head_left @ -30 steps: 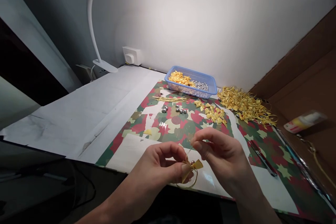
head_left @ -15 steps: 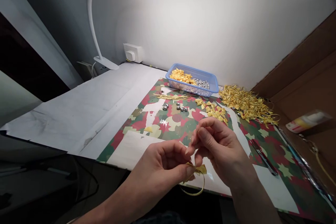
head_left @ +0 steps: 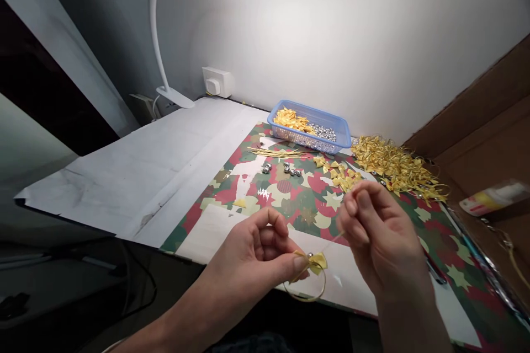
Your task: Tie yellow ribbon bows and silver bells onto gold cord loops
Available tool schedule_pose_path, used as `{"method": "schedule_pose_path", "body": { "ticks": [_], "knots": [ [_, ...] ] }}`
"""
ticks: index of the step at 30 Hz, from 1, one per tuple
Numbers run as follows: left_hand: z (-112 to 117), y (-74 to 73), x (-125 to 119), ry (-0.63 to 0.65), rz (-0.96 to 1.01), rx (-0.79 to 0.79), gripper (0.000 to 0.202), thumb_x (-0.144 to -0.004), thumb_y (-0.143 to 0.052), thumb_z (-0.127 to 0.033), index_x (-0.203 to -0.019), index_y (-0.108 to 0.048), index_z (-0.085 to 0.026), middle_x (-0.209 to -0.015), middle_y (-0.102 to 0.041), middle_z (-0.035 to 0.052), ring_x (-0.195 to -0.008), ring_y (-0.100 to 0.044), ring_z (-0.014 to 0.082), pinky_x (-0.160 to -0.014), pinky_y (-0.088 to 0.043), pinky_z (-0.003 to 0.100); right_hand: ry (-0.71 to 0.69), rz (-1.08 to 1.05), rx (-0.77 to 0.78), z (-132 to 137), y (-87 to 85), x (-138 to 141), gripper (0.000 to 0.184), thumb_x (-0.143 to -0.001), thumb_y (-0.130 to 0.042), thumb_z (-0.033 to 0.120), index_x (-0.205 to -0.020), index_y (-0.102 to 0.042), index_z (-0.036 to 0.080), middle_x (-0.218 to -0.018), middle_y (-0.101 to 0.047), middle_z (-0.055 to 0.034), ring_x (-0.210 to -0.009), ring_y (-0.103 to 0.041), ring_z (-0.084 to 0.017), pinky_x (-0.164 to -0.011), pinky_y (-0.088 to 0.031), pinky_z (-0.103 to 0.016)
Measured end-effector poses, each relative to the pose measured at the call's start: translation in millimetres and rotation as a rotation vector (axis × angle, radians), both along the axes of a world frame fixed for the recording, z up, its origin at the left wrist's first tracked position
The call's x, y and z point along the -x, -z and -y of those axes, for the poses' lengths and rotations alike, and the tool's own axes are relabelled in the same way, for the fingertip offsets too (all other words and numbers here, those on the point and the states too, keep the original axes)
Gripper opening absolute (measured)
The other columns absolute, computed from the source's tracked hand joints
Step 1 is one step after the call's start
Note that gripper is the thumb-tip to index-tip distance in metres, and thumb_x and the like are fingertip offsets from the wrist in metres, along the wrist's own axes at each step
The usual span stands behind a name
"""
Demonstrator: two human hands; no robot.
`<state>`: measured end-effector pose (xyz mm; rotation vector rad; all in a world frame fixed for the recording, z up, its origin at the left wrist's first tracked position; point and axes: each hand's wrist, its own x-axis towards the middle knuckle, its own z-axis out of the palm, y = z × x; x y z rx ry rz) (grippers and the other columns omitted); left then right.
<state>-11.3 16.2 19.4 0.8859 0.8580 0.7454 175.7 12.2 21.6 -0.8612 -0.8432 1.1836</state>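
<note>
While the left hand (head_left: pixel 256 256) pinches a yellow bow (head_left: pixel 319 262) between thumb and forefinger, the right hand (head_left: pixel 385 240) sits at about 2 o'clock from it, fingertips pressed together on a thin strand (head_left: pixel 333 240) that runs straight from the bow into that grip; the strand's far end is hidden. The bow is held up by the near edge of the counter (head_left: pixel 136 171), with a small silver bead (head_left: pixel 310 255) at its middle and a loop of cord (head_left: pixel 307 300) hanging towards 6 o'clock.

With the bow as the clock's centre, a blue basket (head_left: pixel 306 142) stands at 12 o'clock, containing yellow ribbon pieces (head_left: pixel 292 119) and shiny beads (head_left: pixel 323 132). At 11 o'clock lie a bundle of yellow cords (head_left: pixel 278 153) and, nearer, a few loose beads (head_left: pixel 292 172). Towards 1 o'clock, loose bows (head_left: pixel 343 175) lie just beyond the right hand, near a larger yellow heap (head_left: pixel 393 162).
</note>
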Motion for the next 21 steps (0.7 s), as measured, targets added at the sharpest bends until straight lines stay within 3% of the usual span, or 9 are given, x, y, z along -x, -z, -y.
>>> {"method": "schedule_pose_path", "body": {
  "ticks": [5, 8, 11, 17, 21],
  "knots": [
    [-1, -1.1, 3, 0.028, -0.013, -0.049, 0.019, -0.079, -0.083, -0.019, -0.08, -0.064, -0.019, -0.07, -0.07, -0.0043, -0.068, -0.066, 0.0117, -0.066, -0.054, 0.02, 0.008, 0.217, -0.013, 33, 7.2, -7, 0.022, -0.099, -0.064, 0.026, -0.118, -0.062, 0.035, -0.08, -0.062, 0.0051, -0.052, -0.05, -0.002, -0.05, -0.044, -0.013],
    [0, -0.1, 4, 0.075, -0.059, -0.139, 0.008, -0.084, -0.078, -0.022, -0.077, -0.074, -0.019, -0.073, -0.07, -0.0023, -0.072, -0.063, 0.0126, -0.067, -0.051, 0.02, 0.017, 0.218, -0.067, 34, 8.9, -5, 0.021, -0.1, -0.061, 0.021, -0.117, -0.062, 0.034, -0.088, -0.066, 0.0041, -0.061, -0.058, -0.004, -0.063, -0.052, -0.016],
    [3, 0.0, 1, 0.072, -0.12, -0.223, 0.012, -0.083, -0.076, -0.019, -0.07, -0.078, -0.019, -0.073, -0.071, -0.0007, -0.072, -0.061, 0.0144, -0.069, -0.05, 0.022, -0.013, 0.075, -0.117, 23, 6.2, 3, 0.018, -0.099, -0.061, 0.017, -0.109, -0.067, 0.031, -0.086, -0.065, 0.0052, -0.062, -0.059, -0.004, -0.069, -0.058, -0.021],
    [2, -2.0, -5, 0.027, -0.166, -0.169, 0.011, -0.074, -0.076, -0.012, -0.066, -0.078, -0.019, -0.068, -0.071, -0.0003, -0.068, -0.061, 0.0153, -0.065, -0.049, 0.023, -0.009, 0.038, -0.112, 3, 12.8, 23, 0.017, -0.097, -0.064, 0.015, -0.102, -0.069, 0.03, -0.084, -0.068, 0.006, -0.058, -0.062, -0.006, -0.066, -0.061, -0.025],
    [-2, 0.8, -1, 0.074, -0.153, -0.11, 0.008, -0.076, -0.08, -0.016, -0.069, -0.078, -0.02, -0.072, -0.073, -0.0005, -0.073, -0.064, 0.0165, -0.07, -0.051, 0.024, 0.078, 0.123, -0.104, 13, 16.4, 17, 0.023, -0.099, -0.061, 0.016, -0.111, -0.067, 0.034, -0.082, -0.067, 0.0073, -0.064, -0.065, -0.006, -0.073, -0.062, -0.024]
  ]
}}
